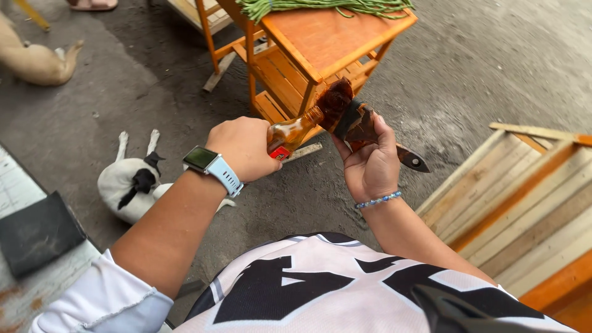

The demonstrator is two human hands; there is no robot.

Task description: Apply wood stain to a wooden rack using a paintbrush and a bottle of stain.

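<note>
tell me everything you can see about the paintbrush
The paintbrush is flat, with a dark wooden handle, a dark band and bristles soaked reddish-brown. The right hand grips it at the band, bristles up, handle end poking out right. The small amber bottle in the left hand tips its neck against the bristles.

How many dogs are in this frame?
2: a white-and-black dog lying on the ground at left, and a tan dog at the top-left, partly cut off.
</note>
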